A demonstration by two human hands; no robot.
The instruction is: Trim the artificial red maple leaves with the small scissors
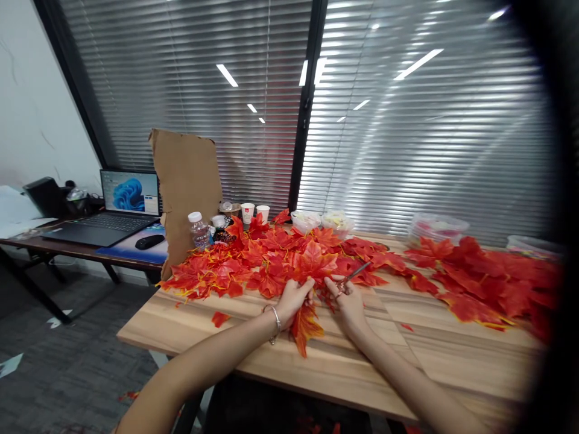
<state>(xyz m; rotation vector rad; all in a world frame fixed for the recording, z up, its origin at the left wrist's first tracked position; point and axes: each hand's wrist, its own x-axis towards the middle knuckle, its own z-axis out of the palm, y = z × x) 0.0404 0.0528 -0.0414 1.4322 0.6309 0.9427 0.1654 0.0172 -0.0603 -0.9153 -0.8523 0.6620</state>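
Between thumb and fingers, my left hand [294,302] grips red-orange artificial maple leaves [306,328]; part of them hangs below the hand. My right hand [349,306] is closed around the handles of a pair of scissors [355,273], whose blades point away to the upper right. Both hands are close together over the front of the wooden table. Just behind them spreads a heap of red artificial leaves [266,256]. My fingers partly hide the scissor handles.
Another pile of red leaves [493,277] lies at the right. A plastic bottle [198,232], paper cups [247,212] and clear containers [305,221] stand at the back. Cardboard [185,187] rises at the left edge, beside a laptop [113,205] on another desk. Leaf scraps [220,318] lie on the tabletop [181,328].
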